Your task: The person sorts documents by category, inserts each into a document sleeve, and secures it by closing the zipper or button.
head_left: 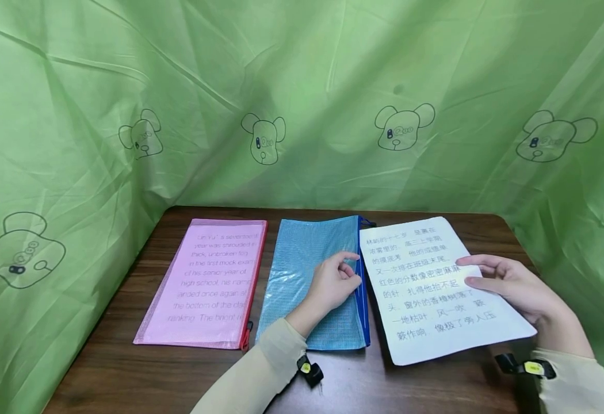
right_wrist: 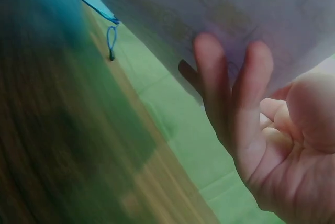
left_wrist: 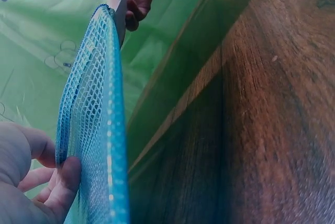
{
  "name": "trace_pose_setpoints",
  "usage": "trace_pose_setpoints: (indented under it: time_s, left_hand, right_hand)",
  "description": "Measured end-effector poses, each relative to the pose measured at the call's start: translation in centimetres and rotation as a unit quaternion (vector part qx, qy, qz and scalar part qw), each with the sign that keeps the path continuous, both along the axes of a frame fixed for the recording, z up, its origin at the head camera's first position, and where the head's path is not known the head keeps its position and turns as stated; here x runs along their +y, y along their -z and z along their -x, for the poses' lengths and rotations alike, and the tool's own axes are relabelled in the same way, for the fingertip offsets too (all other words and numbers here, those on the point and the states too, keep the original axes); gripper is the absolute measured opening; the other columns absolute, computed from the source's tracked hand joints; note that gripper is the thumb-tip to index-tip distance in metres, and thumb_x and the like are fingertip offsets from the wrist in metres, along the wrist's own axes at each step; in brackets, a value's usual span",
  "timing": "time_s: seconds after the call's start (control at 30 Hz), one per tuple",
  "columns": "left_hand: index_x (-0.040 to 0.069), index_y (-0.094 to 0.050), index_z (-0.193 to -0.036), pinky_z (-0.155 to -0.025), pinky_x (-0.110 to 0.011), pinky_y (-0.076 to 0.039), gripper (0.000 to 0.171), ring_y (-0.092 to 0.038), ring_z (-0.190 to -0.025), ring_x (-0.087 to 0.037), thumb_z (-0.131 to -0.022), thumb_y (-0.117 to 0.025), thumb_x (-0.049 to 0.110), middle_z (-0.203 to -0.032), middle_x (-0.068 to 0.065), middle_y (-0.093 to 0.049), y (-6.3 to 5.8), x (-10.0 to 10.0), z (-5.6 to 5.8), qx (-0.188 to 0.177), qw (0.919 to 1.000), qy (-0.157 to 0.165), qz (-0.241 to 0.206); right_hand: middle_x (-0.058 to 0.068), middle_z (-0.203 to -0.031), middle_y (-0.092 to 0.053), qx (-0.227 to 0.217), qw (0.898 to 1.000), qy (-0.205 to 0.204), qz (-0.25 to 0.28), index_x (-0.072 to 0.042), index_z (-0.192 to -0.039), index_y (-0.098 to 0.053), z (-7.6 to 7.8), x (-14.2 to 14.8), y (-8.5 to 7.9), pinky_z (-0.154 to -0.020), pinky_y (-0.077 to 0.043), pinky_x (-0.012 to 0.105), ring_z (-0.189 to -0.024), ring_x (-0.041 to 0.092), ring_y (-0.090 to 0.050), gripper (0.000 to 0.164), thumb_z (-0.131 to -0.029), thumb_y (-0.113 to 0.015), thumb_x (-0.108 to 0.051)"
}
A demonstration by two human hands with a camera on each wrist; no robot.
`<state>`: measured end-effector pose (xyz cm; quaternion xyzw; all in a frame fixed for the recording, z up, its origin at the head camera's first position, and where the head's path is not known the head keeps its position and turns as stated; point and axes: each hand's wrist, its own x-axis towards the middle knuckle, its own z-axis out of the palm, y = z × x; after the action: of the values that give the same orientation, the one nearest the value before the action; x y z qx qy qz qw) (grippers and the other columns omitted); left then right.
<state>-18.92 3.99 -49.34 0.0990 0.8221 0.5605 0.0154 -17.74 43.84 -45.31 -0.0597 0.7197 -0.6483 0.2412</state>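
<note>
A blue mesh zip pouch (head_left: 294, 259) lies in the middle of the table, its dark blue zip edge on the right. My left hand (head_left: 335, 280) is over it and pinches one layer of the mesh (left_wrist: 65, 114) at the opening; the left wrist view shows the two layers parted. My right hand (head_left: 522, 290) holds a white sheet of paper (head_left: 411, 293) by its right edge, thumb on top and fingers beneath (right_wrist: 209, 62). Large printed Chinese text covers the sheet. Its left edge is beside the pouch's zip edge, tilted and raised off the table.
To the left lies a pink zip pouch (head_left: 203, 282) with an English-printed sheet inside and a red zip edge. The dark wooden table (head_left: 105, 368) ends at a green curtain (head_left: 328, 172) with bear-face drawings. A zip pull cord (right_wrist: 111, 41) hangs from the blue pouch's corner.
</note>
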Motion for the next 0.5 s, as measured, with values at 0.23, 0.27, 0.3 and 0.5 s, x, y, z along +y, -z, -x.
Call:
trace_pose_setpoints:
  time_s: [0.23,0.27,0.3,0.5]
  left_hand:
    - [0.006,-0.074,-0.133,-0.057,-0.021,-0.048,0.044,-0.059,-0.062,-0.005,-0.089,-0.074,-0.001,-0.083,0.005,-0.067,-0.2,0.2,-0.2,0.002,0.9999,-0.005,0.01]
    - [0.007,-0.074,-0.133,-0.057,-0.021,-0.048,0.044,-0.06,-0.062,-0.005,-0.089,-0.075,-0.001,-0.083,0.005,-0.067,-0.2,0.2,-0.2,0.003,0.9999,-0.007,0.011]
    - [0.007,-0.074,-0.133,-0.057,-0.021,-0.049,0.044,-0.06,-0.062,-0.005,-0.089,-0.075,-0.002,-0.083,0.005,-0.067,-0.2,0.2,-0.2,0.003,0.9999,-0.008,0.011]
    - [0.007,-0.074,-0.133,-0.054,-0.022,-0.05,0.045,-0.062,-0.06,-0.007,-0.089,-0.074,-0.002,-0.083,0.004,-0.066,-0.2,0.4,-0.3,-0.005,1.0,-0.007,0.005]
  right_hand:
    - [0.013,-0.118,-0.078,0.022,0.999,0.039,-0.021,-0.011,-0.148,-0.061,0.5,-2.0,0.7,-0.071,-0.065,0.057,-0.092,0.04,-0.081,0.039,-0.109,-0.067,-0.01]
    - [0.012,-0.116,-0.079,0.027,0.998,0.048,-0.022,-0.011,-0.147,-0.061,0.6,-2.3,0.8,-0.07,-0.065,0.056,-0.091,0.039,-0.081,0.039,-0.109,-0.068,-0.011]
    - [0.011,-0.115,-0.079,0.034,0.998,0.054,-0.022,-0.01,-0.147,-0.061,0.7,-2.6,0.9,-0.069,-0.065,0.055,-0.09,0.037,-0.081,0.039,-0.108,-0.069,-0.011]
    - [0.005,-0.113,-0.079,0.057,0.995,0.085,-0.002,-0.007,-0.147,-0.061,1.0,-3.7,1.2,-0.066,-0.066,0.05,-0.086,0.031,-0.082,0.041,-0.107,-0.071,-0.011]
